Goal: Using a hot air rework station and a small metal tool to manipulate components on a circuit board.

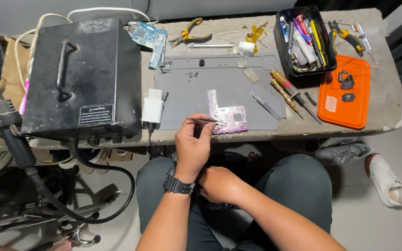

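Holding tweezers (204, 121) in our left hand (192, 148) — pinched, tips on the purple circuit board (229, 116) at the grey mat's (187, 93) front edge. Our right hand (219, 184) braces the left wrist, fist closed, grasping nothing visible. Risk, as we judge it: a tremor could skid the tips and scratch the board.

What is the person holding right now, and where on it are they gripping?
The left hand pinches thin tweezers near their back end, tips over the purple circuit board. The right hand holds nothing; it rests by the left wrist.
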